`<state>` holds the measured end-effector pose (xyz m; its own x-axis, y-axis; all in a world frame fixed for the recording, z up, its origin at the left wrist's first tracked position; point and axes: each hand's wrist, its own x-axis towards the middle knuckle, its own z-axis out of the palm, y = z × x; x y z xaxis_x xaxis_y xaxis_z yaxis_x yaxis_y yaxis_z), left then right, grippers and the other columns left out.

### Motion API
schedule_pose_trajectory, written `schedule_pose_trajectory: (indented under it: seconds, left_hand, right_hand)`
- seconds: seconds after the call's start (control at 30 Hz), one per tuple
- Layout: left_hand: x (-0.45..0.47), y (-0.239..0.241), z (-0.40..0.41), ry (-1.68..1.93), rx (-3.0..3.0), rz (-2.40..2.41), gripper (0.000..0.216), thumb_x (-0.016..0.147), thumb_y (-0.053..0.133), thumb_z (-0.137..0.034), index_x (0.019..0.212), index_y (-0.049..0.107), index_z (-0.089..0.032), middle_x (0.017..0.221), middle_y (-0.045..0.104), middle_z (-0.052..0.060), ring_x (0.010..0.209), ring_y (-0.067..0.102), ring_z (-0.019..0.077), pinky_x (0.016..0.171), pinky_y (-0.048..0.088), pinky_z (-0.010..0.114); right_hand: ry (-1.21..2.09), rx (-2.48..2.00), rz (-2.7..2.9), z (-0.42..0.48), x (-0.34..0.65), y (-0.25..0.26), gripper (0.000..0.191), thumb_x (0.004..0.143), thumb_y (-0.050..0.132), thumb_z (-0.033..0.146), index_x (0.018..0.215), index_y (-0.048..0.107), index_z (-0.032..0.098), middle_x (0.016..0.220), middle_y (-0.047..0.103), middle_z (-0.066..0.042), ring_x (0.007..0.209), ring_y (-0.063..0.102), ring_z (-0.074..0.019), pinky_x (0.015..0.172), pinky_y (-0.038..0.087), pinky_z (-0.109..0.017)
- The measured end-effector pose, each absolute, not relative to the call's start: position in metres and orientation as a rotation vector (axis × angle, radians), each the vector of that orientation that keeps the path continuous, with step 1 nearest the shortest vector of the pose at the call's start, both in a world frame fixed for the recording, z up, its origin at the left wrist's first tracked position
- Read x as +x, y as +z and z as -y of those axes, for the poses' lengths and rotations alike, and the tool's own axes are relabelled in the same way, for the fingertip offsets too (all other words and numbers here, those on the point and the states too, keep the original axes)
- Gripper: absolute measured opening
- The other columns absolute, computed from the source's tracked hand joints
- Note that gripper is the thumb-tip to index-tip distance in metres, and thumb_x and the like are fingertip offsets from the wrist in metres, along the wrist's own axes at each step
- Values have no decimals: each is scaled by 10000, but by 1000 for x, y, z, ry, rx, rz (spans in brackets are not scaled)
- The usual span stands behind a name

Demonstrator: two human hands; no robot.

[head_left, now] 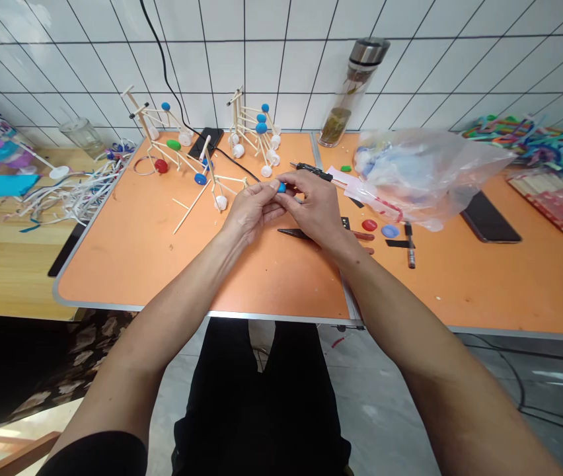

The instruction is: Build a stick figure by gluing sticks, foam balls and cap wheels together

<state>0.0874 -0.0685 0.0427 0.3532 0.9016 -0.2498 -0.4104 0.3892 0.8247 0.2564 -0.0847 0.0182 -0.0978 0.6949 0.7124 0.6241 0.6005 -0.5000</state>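
Note:
Both hands meet over the middle of the orange table [162, 264]. My left hand [252, 208] and my right hand [314, 205] pinch a small blue cap [281, 188] between their fingertips, fingers closed around it. Just beyond my right hand lies a black pen-like tool [314, 171]. Dark scissors [294, 233] lie under my right wrist. Stick-and-cap models [256, 132] stand at the table's back, another stick model [177, 155] to their left.
A clear plastic bag [425, 175] of caps lies to the right, with loose red cap [369, 225] and blue cap [389, 231] near it. A glass bottle [353, 92] stands by the tiled wall. A phone [489, 221] lies right; paper strips [78, 192] lie left.

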Motion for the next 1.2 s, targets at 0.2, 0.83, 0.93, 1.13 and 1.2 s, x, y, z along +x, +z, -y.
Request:
schedule_pose_trajectory:
  seconds: [0.2, 0.83, 0.93, 1.13, 1.2]
  left_hand:
    - [88, 43, 69, 959, 717, -805, 248, 1027, 921, -412, 982, 816, -193, 1097, 935, 94, 1172, 906, 226, 1194, 659, 385]
    - [89, 43, 71, 972, 728, -777, 202, 1076, 862, -333, 950, 791, -192, 1058, 930, 80, 1266, 884, 230, 1266, 620, 411]
    - [90, 42, 71, 978, 705, -736, 179, 1088, 845, -292, 955, 794, -183, 1025, 924, 70, 1194, 897, 206, 1261, 625, 404]
    - [90, 44, 71, 966, 699, -736, 187, 1094, 831, -247, 928, 813, -162, 1038, 928, 90, 1182, 905, 214, 1256, 630, 398]
    - [90, 43, 70, 973, 684, -736, 200, 1107, 819, -269, 938, 822, -163, 1026, 927, 93, 1191, 905, 223, 1267, 627, 415]
  right_hand:
    - [81, -1137, 1781, 85, 257, 18, 239, 1063, 743, 396, 1237, 857, 277, 1213, 895, -74, 1081, 817, -305, 1036, 660, -488]
    - [127, -1083, 1837, 84, 258, 18, 281, 1113, 730, 470, 1304, 860, 311, 1275, 895, -73, 1143, 831, -315, 1065, 673, -511]
    - [83, -1120, 1793, 84, 258, 17, 229, 1089, 740, 405, 1230, 871, 282, 1199, 901, -72, 1068, 834, -307, 1004, 677, -493]
    - [129, -1050, 1832, 82, 259, 16, 342, 1048, 776, 390, 1364, 854, 282, 1318, 891, -74, 1167, 835, -321, 1083, 677, -513]
    - [121, -1067, 1829, 83, 258, 16, 280, 1069, 753, 366, 1314, 868, 295, 1272, 897, -62, 1133, 837, -313, 1055, 680, -501]
